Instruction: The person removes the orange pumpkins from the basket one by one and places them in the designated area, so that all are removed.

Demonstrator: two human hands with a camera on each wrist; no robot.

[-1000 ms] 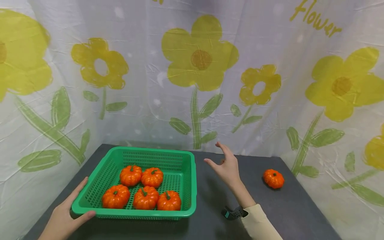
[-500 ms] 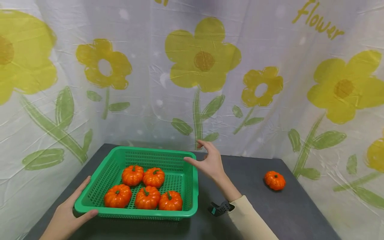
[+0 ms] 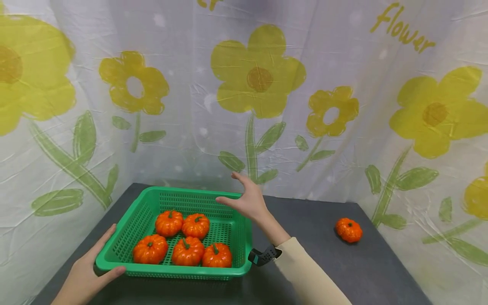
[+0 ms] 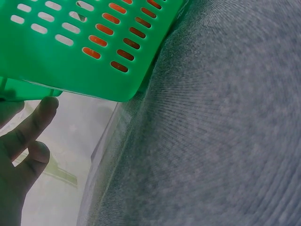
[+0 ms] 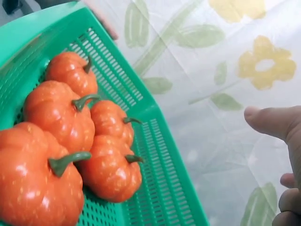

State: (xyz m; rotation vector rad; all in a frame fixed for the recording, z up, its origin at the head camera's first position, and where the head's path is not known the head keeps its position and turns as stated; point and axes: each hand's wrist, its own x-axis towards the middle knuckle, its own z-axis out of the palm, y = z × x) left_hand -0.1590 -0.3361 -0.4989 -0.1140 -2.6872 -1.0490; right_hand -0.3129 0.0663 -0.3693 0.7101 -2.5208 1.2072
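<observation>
Basket (image 3: pixel 171 270) on dark table (image 3: pixel 305 254), five pumpkins (image 3: pixel 188 252) inside; left hand (image 3: pixel 87 266) grips near left corner. Right hand (image 3: pixel 250 202), empty, fingers parted, hides far right corner (head view). Lone pumpkin (image 3: pixel 348 230) well off right; flowered curtain (image 3: pixel 190 140) behind. Right hand farther left than a second ago.

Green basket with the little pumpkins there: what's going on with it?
A person is steadying the green basket at its near left corner with their left hand. Five orange pumpkins sit inside it. The right hand holds nothing; its thumb and fingers are apart, and in the head view it overlaps the basket's far right corner. A sixth pumpkin lies outside, on the dark table to the right.
</observation>
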